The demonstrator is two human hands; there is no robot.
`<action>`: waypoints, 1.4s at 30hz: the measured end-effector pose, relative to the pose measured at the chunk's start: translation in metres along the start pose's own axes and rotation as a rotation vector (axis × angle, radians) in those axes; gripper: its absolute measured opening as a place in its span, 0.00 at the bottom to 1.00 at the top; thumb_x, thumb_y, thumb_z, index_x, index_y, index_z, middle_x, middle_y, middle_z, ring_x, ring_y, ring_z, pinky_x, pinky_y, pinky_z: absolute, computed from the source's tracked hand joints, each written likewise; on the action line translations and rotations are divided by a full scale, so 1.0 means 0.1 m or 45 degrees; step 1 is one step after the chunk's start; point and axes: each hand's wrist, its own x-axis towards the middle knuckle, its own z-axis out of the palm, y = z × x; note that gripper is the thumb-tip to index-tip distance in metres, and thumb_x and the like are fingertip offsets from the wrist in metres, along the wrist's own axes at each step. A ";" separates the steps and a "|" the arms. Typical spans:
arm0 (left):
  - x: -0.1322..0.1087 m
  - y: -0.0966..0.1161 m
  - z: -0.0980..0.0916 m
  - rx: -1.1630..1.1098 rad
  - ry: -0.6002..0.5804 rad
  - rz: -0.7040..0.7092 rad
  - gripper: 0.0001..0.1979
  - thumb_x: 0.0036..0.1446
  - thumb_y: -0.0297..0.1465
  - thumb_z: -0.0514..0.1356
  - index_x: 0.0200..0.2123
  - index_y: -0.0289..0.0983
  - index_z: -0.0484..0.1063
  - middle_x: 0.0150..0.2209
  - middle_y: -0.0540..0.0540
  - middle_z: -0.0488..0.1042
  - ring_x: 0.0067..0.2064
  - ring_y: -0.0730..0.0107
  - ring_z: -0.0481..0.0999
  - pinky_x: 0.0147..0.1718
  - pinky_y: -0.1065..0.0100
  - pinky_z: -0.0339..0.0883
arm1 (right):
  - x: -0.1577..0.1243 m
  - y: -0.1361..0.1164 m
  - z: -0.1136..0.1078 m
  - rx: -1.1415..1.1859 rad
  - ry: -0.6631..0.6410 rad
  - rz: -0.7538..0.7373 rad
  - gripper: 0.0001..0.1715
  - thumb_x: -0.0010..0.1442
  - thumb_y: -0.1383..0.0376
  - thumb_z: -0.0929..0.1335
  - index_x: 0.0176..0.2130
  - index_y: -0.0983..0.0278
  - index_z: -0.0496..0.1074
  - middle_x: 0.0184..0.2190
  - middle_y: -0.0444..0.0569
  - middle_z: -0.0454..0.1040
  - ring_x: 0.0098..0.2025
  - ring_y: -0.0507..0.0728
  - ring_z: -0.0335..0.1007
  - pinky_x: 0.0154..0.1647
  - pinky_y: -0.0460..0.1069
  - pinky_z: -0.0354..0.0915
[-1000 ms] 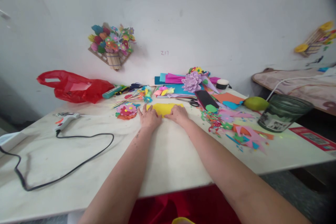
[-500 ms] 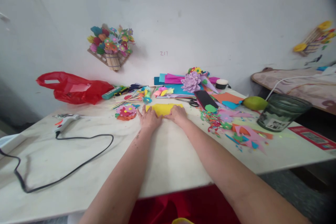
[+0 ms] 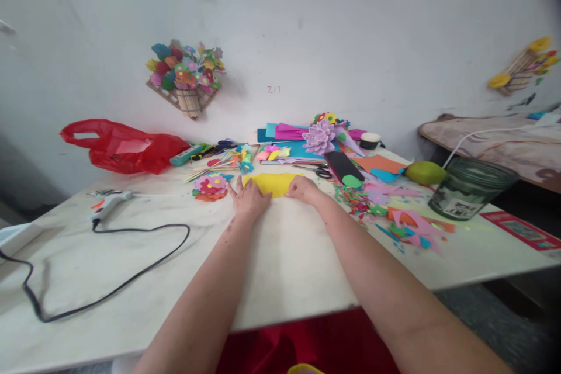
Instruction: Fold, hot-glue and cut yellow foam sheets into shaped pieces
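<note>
Two bare hands on yellow, foam-like rectangular sheet (image 3: 275,184), 12 o'clock. Left hand (image 3: 249,200) splayed, grip open; right hand (image 3: 305,190) slid toward 3, near sheet edge more exposed, probably being worked along; right grip curled, pinch unclear. Open white surface (image 3: 293,257) at 6; multicoloured flower cutouts (image 3: 211,184) crowd 9.

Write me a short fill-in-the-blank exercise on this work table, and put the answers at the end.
1. The left hand and right hand are both on a sheet whose colour is ____.
2. The plastic bag near the wall is coloured ____.
3. The glue gun lies on the person's ____ side of the table.
4. The large round-mouthed container on the far right is a glass ____.

Missing words: yellow; red; left; jar.
</note>
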 end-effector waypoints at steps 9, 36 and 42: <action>-0.05 0.04 -0.03 0.085 0.170 0.146 0.16 0.49 0.42 0.52 0.32 0.38 0.72 0.53 0.42 0.65 0.62 0.51 0.39 0.54 0.46 0.14 | -0.03 -0.09 0.01 -0.025 0.018 0.022 0.10 0.48 0.59 0.68 0.26 0.63 0.74 0.30 0.46 0.74 0.32 0.51 0.67 0.30 0.44 0.54; -0.03 0.02 -0.04 -0.051 -0.016 0.140 0.17 0.49 0.47 0.52 0.24 0.39 0.67 0.54 0.46 0.64 0.61 0.53 0.44 0.57 0.47 0.28 | -0.05 0.00 -0.08 -0.090 -0.103 0.052 0.14 0.46 0.56 0.68 0.29 0.63 0.75 0.26 0.46 0.73 0.28 0.51 0.66 0.27 0.44 0.54; -0.03 0.02 -0.03 -0.070 0.020 0.193 0.15 0.49 0.45 0.53 0.25 0.39 0.66 0.53 0.45 0.65 0.61 0.53 0.47 0.57 0.49 0.33 | -0.02 0.09 -0.09 -0.121 -0.106 -0.005 0.14 0.47 0.56 0.68 0.28 0.64 0.74 0.24 0.46 0.73 0.27 0.51 0.66 0.26 0.44 0.54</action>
